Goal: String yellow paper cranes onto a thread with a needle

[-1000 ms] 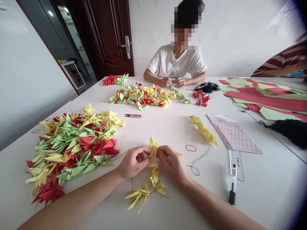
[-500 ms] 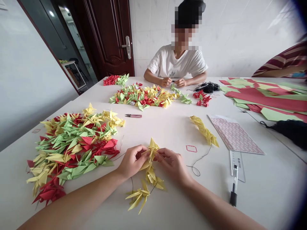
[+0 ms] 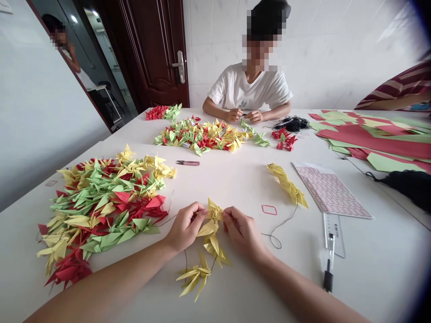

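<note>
A yellow paper crane (image 3: 214,212) is pinched by its two wings between my hands, above the table. My left hand (image 3: 187,224) grips the left wing tip, thumb against fingers. On the other side my right hand (image 3: 241,229) closes on the right wing. More yellow cranes (image 3: 212,244) hang below it on a dark thread, and another yellow crane (image 3: 195,277) lies nearest me on the same thread. Left of my hands spreads a heap of red, green and yellow strung cranes (image 3: 107,202). To the right rests a yellow strand of nested cranes (image 3: 286,184) with a loose thread.
Thread snips (image 3: 187,163) lie beyond my hands. A label sheet (image 3: 332,190), a ruler (image 3: 340,235) and a pen (image 3: 329,264) are at right. Paper strips (image 3: 377,137) and black thread (image 3: 404,184) sit farther right. Across the table, a person (image 3: 251,89) handles something small beside another crane pile (image 3: 202,134).
My hands have drawn slightly apart, spreading the held crane's wings flatter. The cranes below it have shifted a little. Another person has come into view in the doorway at left.
</note>
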Motion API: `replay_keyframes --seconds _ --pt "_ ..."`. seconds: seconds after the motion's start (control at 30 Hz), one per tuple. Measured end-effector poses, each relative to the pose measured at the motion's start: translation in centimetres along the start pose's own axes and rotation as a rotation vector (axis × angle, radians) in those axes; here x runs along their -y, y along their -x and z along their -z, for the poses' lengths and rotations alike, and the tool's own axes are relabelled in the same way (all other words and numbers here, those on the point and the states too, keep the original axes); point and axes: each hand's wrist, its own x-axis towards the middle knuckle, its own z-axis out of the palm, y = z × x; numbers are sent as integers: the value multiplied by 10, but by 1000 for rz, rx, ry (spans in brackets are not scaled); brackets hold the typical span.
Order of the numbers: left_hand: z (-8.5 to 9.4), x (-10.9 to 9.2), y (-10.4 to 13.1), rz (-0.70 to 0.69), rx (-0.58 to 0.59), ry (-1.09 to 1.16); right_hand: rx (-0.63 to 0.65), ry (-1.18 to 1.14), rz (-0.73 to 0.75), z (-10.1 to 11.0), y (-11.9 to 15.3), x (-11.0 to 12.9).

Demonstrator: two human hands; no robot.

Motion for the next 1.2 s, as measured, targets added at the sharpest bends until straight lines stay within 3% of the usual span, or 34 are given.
replay_keyframes --seconds 0.73,0.93,1.2 --pt "0 -2 0 19 67 -5 10 -41 -38 -3 -2 -4" --pt "2 -3 3 -25 54 42 -100 -75 -43 -1 -1 -3" --pt "2 0 0 -81 52 24 -304 35 215 0 6 -1"
